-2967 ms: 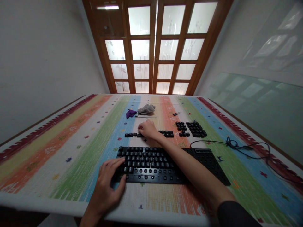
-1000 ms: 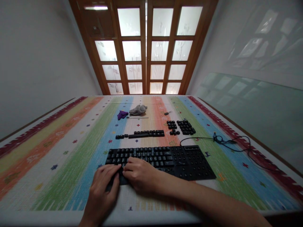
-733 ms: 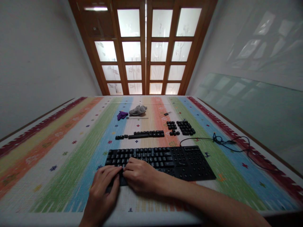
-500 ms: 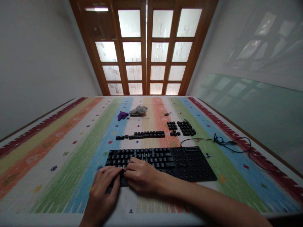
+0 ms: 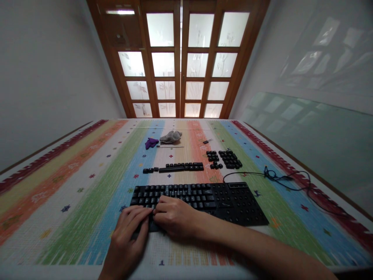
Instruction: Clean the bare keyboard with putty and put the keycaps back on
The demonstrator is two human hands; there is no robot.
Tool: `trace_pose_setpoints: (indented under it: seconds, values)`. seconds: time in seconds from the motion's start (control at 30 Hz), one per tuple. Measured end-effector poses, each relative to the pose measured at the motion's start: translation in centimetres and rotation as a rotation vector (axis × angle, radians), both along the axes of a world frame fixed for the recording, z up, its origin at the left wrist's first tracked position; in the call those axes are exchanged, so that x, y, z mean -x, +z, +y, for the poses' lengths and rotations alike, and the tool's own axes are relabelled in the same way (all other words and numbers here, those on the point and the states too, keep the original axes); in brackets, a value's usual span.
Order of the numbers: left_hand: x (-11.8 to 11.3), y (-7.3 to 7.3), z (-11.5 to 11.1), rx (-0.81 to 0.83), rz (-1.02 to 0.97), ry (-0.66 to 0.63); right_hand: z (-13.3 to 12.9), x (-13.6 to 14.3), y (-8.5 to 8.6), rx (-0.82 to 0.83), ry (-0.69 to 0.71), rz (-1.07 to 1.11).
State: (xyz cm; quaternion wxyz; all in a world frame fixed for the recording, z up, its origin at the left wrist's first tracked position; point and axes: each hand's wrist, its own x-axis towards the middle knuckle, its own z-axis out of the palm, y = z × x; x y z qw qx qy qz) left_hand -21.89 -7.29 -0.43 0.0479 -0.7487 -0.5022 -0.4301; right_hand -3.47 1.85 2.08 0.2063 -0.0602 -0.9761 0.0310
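A black keyboard (image 5: 201,194) lies in front of me; keycaps fill much of its left part, while its right section shows bare posts. My left hand (image 5: 128,229) rests on the lower left corner, fingers stretched out and fingertips beside the other hand. Curled over the lower left rows, my right hand (image 5: 175,216) has its fingers pressed together at the keys. Whatever its fingertips hold, if anything, is hidden. Behind the keyboard, a row of loose keycaps (image 5: 180,167) lies in a line, and a group of loose keycaps (image 5: 230,159) sits farther right.
A grey cloth (image 5: 171,137) and a purple cloth (image 5: 152,143) lie toward the back, with a thin stick (image 5: 171,147) before them. To their right is a small tool with wire prongs (image 5: 207,141). The keyboard's cable (image 5: 279,177) coils at right on the striped tablecloth (image 5: 96,194).
Both hands stay at the keyboard's lower left with only a very slight shift of the fingers. The view has moved a little; the keycaps and cloths lie as before.
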Motion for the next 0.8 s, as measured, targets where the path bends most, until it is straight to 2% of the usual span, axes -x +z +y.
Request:
trace_pose_setpoints:
  seconds: [0.4, 0.8]
  values:
    - [0.0, -0.1, 0.0, -0.011, 0.053, -0.014, -0.4, 0.2, -1.1, -0.113, -0.025, 0.021]
    - [-0.3, 0.0, 0.1, -0.023, 0.057, -0.018, -1.5, 0.4, -0.6, -0.245, 0.014, 0.013]
